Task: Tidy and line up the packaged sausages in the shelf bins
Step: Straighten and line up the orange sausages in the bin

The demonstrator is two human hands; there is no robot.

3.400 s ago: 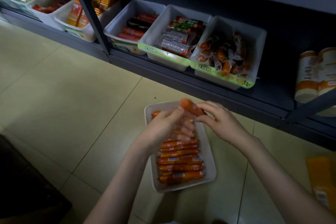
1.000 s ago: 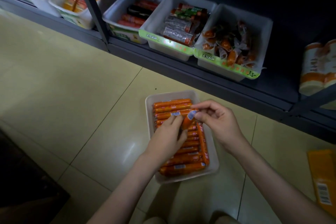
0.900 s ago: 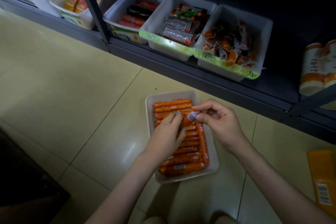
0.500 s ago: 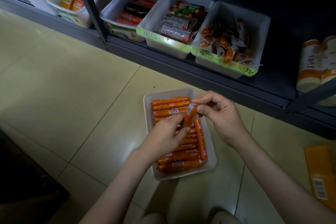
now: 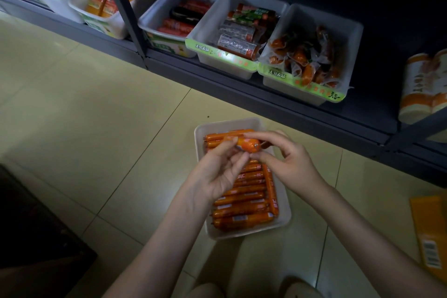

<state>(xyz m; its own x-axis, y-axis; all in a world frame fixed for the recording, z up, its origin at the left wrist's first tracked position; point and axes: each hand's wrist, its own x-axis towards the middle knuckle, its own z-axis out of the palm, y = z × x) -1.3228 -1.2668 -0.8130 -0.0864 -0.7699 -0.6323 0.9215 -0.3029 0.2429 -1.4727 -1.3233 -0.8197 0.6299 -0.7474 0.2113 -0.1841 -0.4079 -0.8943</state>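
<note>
Our left hand and right hand pinch one slick sausage; a slip could knock askew the rows beneath them

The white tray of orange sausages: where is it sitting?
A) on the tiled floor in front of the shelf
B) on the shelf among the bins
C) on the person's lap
A: the white tray rests flat on the tiled floor, in front of the shelf, whose bins stand behind it.

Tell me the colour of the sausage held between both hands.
The sausage is orange; head view.
</note>
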